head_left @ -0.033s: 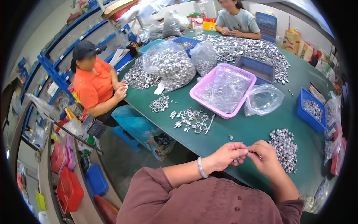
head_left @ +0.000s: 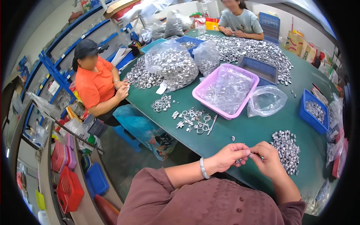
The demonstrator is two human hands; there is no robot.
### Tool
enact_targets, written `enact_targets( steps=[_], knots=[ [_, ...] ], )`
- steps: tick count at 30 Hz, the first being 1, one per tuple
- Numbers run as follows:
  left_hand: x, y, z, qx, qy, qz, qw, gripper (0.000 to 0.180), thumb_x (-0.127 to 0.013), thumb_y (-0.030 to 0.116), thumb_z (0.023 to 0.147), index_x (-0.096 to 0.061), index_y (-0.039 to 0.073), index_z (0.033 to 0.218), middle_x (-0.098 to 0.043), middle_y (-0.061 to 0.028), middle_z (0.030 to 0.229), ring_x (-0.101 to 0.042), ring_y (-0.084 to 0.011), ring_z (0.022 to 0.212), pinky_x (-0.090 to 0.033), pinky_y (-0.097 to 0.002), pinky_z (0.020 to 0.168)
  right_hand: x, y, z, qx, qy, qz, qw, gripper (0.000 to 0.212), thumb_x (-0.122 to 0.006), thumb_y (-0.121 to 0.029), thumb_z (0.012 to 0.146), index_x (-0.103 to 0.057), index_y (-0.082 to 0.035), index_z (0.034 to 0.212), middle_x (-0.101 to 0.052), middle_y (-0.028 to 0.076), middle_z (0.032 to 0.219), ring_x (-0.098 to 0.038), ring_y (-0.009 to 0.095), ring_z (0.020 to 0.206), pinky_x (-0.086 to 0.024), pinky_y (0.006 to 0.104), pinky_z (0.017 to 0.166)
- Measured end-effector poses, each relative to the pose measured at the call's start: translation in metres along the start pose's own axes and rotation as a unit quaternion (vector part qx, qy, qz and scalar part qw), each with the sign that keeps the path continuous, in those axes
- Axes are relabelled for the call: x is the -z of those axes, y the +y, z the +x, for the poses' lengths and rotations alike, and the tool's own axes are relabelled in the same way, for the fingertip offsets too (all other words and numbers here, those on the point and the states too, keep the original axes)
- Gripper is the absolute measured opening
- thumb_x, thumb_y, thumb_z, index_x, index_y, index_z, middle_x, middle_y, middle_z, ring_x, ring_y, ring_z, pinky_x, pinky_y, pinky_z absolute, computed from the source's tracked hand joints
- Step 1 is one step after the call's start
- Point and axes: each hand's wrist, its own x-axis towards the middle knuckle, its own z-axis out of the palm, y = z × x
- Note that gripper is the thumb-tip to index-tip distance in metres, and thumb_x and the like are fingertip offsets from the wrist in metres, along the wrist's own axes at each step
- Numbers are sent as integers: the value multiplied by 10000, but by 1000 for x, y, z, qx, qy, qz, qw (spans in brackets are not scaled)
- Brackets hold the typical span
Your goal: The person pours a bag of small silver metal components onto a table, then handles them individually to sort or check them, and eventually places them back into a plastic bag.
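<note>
My left hand (head_left: pixel 230 156), with a pale bangle on its wrist, is closed over the table's near edge. Small silver metal pieces (head_left: pixel 238 161) show under its curled fingers. My right hand (head_left: pixel 267 157) meets it fingertip to fingertip in a pinch; what sits between the tips is too small to make out. Just right of the right hand lies a heap of small rounded silver metal pieces (head_left: pixel 285 150). A single silver piece (head_left: pixel 233 138) rests on the green table (head_left: pixel 168 127) beyond my left hand. Farther left are loose rings and openwork metal parts (head_left: pixel 193 119).
A pink tray (head_left: pixel 195 96) holding clear plastic bags stands mid-table, beside an open clear bag (head_left: pixel 266 101). A blue bin (head_left: pixel 315 122) of metal parts is at the right. Two people sit across: one in orange (head_left: pixel 92 84), one in grey (head_left: pixel 242 22) behind a wide spread of parts.
</note>
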Motion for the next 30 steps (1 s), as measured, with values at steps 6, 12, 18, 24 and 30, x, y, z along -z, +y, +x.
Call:
enact_targets(
  steps=[6,12,18,24,30],
  knots=[
    [3,-3,-1,-4,-2,-3,1000,115,-529,209,860,-556,97,867,-522,23,725,-496,-66,630,-369,-177,515,-5,-3,2,-17,0,18,1000,140,-633,25,680,-575,-15,801,-555,94,745,-553,230,651,-442,294,530],
    [6,-5,-2,-4,4,6,1000,139,-538,232,855,-559,96,879,-523,28,730,-497,-62,632,-370,-174,512,-11,2,0,-33,-3,53,998,144,-638,46,664,-556,-13,767,-533,89,794,-542,189,652,-439,268,538],
    [12,-8,-5,-3,9,4,1000,141,-550,224,848,-558,93,899,-527,28,746,-492,-60,640,-373,-175,521,-19,4,0,-39,-8,61,997,156,-636,49,661,-548,-16,772,-523,102,845,-544,200,683,-448,269,574],
    [15,-13,-3,-10,2,-2,1000,145,-554,227,848,-554,92,902,-525,31,747,-490,-58,649,-372,-175,525,-22,5,-1,-32,-10,25,999,170,-634,46,651,-547,-26,777,-526,116,852,-556,254,737,-458,303,610],
    [17,-16,0,-13,1,-3,1000,148,-553,233,851,-550,92,894,-520,31,744,-486,-58,646,-372,-177,526,-23,3,-1,-40,-13,39,998,175,-623,53,657,-540,-23,791,-538,125,879,-566,254,733,-465,297,614]
  ],
)
